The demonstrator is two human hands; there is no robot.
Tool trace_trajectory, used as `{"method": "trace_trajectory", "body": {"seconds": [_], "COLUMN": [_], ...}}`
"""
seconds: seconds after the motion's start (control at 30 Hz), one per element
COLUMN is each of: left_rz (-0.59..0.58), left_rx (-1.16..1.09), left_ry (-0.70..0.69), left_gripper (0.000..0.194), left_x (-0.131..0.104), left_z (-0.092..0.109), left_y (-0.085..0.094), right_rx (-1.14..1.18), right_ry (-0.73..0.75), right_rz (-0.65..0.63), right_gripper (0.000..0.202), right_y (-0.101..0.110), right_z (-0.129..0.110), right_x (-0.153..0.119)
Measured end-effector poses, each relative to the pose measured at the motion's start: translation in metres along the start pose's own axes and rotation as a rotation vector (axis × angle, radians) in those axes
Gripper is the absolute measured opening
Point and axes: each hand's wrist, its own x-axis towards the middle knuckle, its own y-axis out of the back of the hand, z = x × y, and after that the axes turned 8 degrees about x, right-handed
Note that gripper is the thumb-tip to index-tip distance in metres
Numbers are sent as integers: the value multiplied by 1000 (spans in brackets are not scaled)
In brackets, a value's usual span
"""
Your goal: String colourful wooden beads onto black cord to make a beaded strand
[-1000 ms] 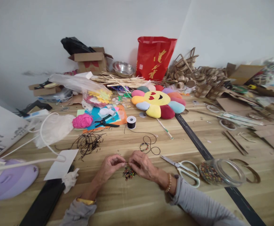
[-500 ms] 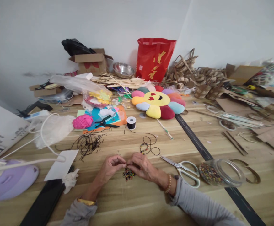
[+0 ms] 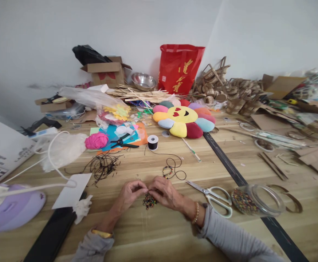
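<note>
My left hand [image 3: 131,194] and my right hand [image 3: 165,193] meet fingertip to fingertip just above a small pile of dark, multicoloured beads [image 3: 149,202]. Both are closed in a pinch; what lies between the fingers is too small to make out. Behind my right hand, a short run of strung beads [image 3: 167,171] sits on a thin black cord [image 3: 180,165]. That cord curls across the table from a white spool wound with black cord [image 3: 152,142]. Scissors with pale handles [image 3: 212,196] lie spread apart to the right of my right wrist.
A clear jar of beads [image 3: 250,200] rests on its side at the right. Cut black cord pieces [image 3: 104,165], pliers [image 3: 123,142] and pink yarn [image 3: 96,140] lie at left. A flower cushion [image 3: 183,118] and red bag [image 3: 180,69] are at the back.
Both hands keep nearly the same pinched pose above the beads, with only a slight shift at the fingertips. The objects around them stay put.
</note>
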Motion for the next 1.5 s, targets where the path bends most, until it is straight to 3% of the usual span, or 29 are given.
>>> {"method": "trace_trajectory", "body": {"seconds": [0.17,0.3,0.43,0.53,0.8,0.97,1.17,1.33,1.5], "left_rz": [72,118,108,89,104,127,-81,-275,-321], "left_rx": [9,-6,2,9,70,234,458,601,761], "left_ry": [-30,-23,-21,-27,-38,-63,-87,-81,-83], "left_gripper": [23,22,22,21,20,17,11,9,13], "left_x": [-1,-2,-3,-3,-2,-5,-9,-14,-18], "left_z": [0,4,6,6,-5,-4,6,12,20], "left_y": [3,4,3,3,-1,4,20,19,12], "right_rx": [-29,-14,82,82,58,41,34,41,31], "right_ry": [-63,-73,-31,-31,-54,-109,-117,-101,-103], "right_rz": [48,136,66,20,38,27,14,26,21], "right_gripper": [6,18,25,11,13,16,13,11,11], "right_y": [0,2,3,1,1,2,4,2,3], "right_z": [3,2,-3,-3,2,3,5,7,6], "right_x": [1,2,2,1,1,0,0,-2,-1]}}
